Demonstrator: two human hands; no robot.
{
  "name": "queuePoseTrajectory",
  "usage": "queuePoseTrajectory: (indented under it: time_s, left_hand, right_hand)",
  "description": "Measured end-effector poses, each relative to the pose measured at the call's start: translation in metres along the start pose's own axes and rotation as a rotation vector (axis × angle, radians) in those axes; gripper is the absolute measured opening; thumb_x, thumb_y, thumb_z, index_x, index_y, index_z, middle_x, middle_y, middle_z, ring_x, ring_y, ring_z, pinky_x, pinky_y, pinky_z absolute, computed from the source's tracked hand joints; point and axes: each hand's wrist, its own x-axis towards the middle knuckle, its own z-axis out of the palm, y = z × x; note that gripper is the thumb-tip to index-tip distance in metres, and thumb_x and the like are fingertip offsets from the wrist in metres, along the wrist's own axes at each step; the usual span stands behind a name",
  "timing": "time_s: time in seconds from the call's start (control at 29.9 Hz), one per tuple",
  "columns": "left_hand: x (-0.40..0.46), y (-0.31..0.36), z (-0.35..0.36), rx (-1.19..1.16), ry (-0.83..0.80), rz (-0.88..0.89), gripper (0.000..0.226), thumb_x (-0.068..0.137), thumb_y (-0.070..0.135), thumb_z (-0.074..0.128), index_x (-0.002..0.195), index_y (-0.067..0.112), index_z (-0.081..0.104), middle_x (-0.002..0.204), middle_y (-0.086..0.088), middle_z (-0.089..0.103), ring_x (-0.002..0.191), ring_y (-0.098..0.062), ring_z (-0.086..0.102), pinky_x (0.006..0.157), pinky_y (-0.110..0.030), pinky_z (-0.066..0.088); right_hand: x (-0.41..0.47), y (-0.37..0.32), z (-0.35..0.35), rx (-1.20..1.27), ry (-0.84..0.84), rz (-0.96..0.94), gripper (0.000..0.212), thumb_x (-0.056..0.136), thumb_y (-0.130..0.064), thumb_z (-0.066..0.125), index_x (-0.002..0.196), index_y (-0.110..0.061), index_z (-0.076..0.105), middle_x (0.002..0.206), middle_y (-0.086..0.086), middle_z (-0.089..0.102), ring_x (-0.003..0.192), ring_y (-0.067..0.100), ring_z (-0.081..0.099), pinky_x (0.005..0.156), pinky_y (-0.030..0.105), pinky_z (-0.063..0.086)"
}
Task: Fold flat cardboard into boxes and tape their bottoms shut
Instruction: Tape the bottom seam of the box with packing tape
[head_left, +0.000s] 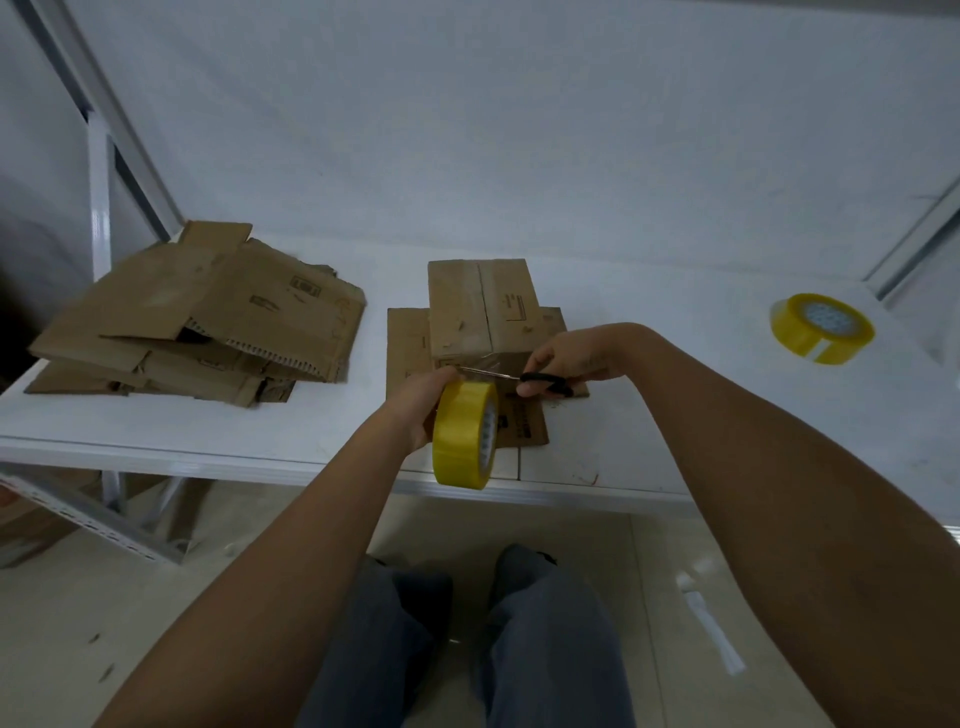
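The step in hand appears to be cutting the tape strip that seals the bottom of the folded brown cardboard box (480, 306), which stands near the middle of the white surface (208, 431) on flattened cardboard sheets.

The left hand (421, 410) grips the yellow roll of clear packing tape (464, 434), fingers curled round its rim, holding it just near of the box. The right hand (563, 358) holds the black-handled scissors (511, 379), fingers through the handle loops; the thin metal blades point left toward the roll.

To cut well:
- Keep the strip taut between roll and box.
- Cut close to the roll, square across the strip.
- Press the loose end flat on the box wall afterwards.

The tape is glossy and thin and likely clings to itself if slackened. The cardboard is matte, corrugated and creased. A stack of flat brown cardboard blanks (208, 317) lies at left; a second yellow tape roll (821, 327) rests far right.
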Motion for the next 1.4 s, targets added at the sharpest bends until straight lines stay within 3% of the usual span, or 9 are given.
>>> queuePoseTrajectory:
  time_s: [0.2, 0.54, 0.64, 0.74, 0.87, 1.1, 1.2, 1.34, 1.4]
  left_hand:
    - [-0.003, 0.003, -0.001, -0.011, 0.02, -0.006, 0.022, 0.096, 0.023, 0.053, 0.115, 0.011, 0.056, 0.1, -0.013, 0.063, 0.086, -0.025, 0.063, 0.071, -0.036, 0.054]
    - [-0.012, -0.001, -0.005, 0.062, 0.06, -0.039, 0.042, 0.092, 0.035, 0.061, 0.126, 0.012, 0.052, 0.119, -0.017, 0.061, 0.109, -0.034, 0.06, 0.091, -0.045, 0.051]
    - [-0.013, -0.006, -0.008, 0.044, 0.042, -0.044, 0.04, 0.092, 0.032, 0.06, 0.126, 0.011, 0.053, 0.117, -0.017, 0.063, 0.105, -0.034, 0.062, 0.089, -0.045, 0.052]
    - [-0.019, -0.005, -0.007, 0.056, 0.021, -0.017, 0.022, 0.095, 0.028, 0.055, 0.111, 0.012, 0.057, 0.099, -0.012, 0.062, 0.086, -0.026, 0.061, 0.074, -0.036, 0.052]
    - [-0.024, -0.005, -0.002, 0.148, 0.016, 0.093, 0.025, 0.096, 0.024, 0.049, 0.119, 0.02, 0.058, 0.097, -0.007, 0.055, 0.086, -0.023, 0.055, 0.076, -0.033, 0.048]
    - [-0.038, -0.015, -0.003, 0.173, 0.031, 0.203, 0.023, 0.097, 0.015, 0.047, 0.115, 0.021, 0.058, 0.094, -0.003, 0.056, 0.083, -0.018, 0.054, 0.071, -0.031, 0.046]
    - [-0.043, -0.016, -0.006, 0.185, 0.043, 0.229, 0.025, 0.097, 0.014, 0.047, 0.119, 0.019, 0.058, 0.094, -0.002, 0.055, 0.081, -0.017, 0.053, 0.067, -0.028, 0.046]
    - [-0.046, -0.011, -0.013, 0.198, 0.056, 0.25, 0.025, 0.097, 0.014, 0.046, 0.12, 0.018, 0.057, 0.094, -0.003, 0.056, 0.081, -0.017, 0.054, 0.066, -0.028, 0.046]
    - [-0.043, -0.008, -0.018, 0.197, 0.064, 0.254, 0.024, 0.098, 0.014, 0.046, 0.119, 0.018, 0.057, 0.094, -0.003, 0.056, 0.08, -0.017, 0.055, 0.066, -0.028, 0.047]
  right_hand:
    - [0.004, -0.003, 0.012, -0.007, -0.004, 0.016, 0.041, 0.084, -0.04, 0.065, 0.109, -0.008, 0.057, 0.081, 0.002, 0.051, 0.069, 0.011, 0.044, 0.067, 0.023, 0.037]
    - [0.005, 0.0, 0.029, -0.16, 0.054, 0.088, 0.025, 0.092, -0.042, 0.057, 0.095, -0.017, 0.055, 0.082, 0.001, 0.05, 0.068, 0.01, 0.044, 0.061, 0.018, 0.038]
    - [0.006, 0.012, 0.038, -0.148, 0.079, 0.112, 0.028, 0.092, -0.045, 0.054, 0.098, -0.018, 0.056, 0.083, 0.001, 0.052, 0.071, 0.011, 0.046, 0.064, 0.02, 0.039]
    - [0.0, 0.026, 0.045, -0.222, 0.115, 0.095, 0.035, 0.092, -0.042, 0.057, 0.107, -0.011, 0.065, 0.098, 0.008, 0.06, 0.081, 0.016, 0.051, 0.069, 0.023, 0.04]
    - [-0.011, 0.052, 0.058, -0.271, 0.305, 0.127, 0.043, 0.091, -0.028, 0.06, 0.13, -0.013, 0.051, 0.134, 0.011, 0.046, 0.119, 0.027, 0.047, 0.094, 0.034, 0.039]
    - [-0.022, 0.102, 0.098, -0.305, 0.789, 0.284, 0.037, 0.091, -0.032, 0.053, 0.118, -0.007, 0.053, 0.113, 0.016, 0.058, 0.111, 0.032, 0.048, 0.084, 0.033, 0.044]
    - [-0.021, 0.106, 0.112, -0.246, 0.811, 0.332, 0.036, 0.092, -0.026, 0.054, 0.119, -0.002, 0.05, 0.122, 0.021, 0.048, 0.115, 0.033, 0.044, 0.087, 0.035, 0.042]
    - [-0.016, 0.093, 0.111, -0.149, 0.854, 0.324, 0.03, 0.091, -0.022, 0.055, 0.116, -0.005, 0.05, 0.119, 0.018, 0.053, 0.106, 0.032, 0.052, 0.08, 0.033, 0.044]
    - [-0.015, 0.08, 0.11, -0.118, 0.99, 0.287, 0.032, 0.095, -0.026, 0.05, 0.122, -0.007, 0.051, 0.121, 0.016, 0.053, 0.109, 0.031, 0.051, 0.083, 0.036, 0.044]
